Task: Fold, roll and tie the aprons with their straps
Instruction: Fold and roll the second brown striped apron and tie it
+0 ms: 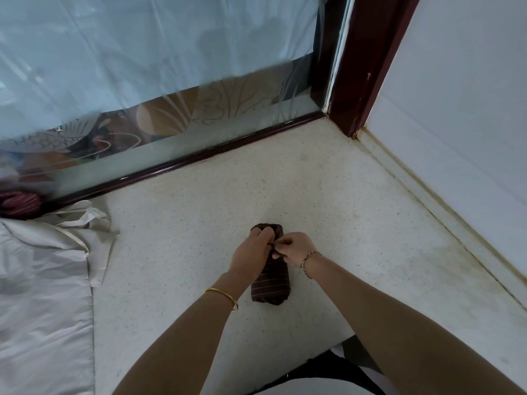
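Nearest, a fold of dark and white clothing shows at the bottom edge, and two bare forearms reach out above it. A thin, smooth gold bangle circles the left wrist; a braided cord bracelet circles the right.

The roll, a tight cylinder of dark brown cloth with fine pale stripes, lies on the speckled, stone-like surface in mid-frame, its length running away from the person. The left hand grips it, fingers curled over its far half. The right hand sits just beside, fingers bent and pinching a narrow dark strap at the top of the roll, where the two hands meet.

To the left, well apart, a pale cloth, soft and creased, lies spread flat, with a strap-like band crumpled at its far corner. Behind it, a red roll of striped fabric rests against the base of the glass, which is frosted and etched with curved leaf shapes low down. A glossy dark red frame edges the glass and meets a plain white wall on the right
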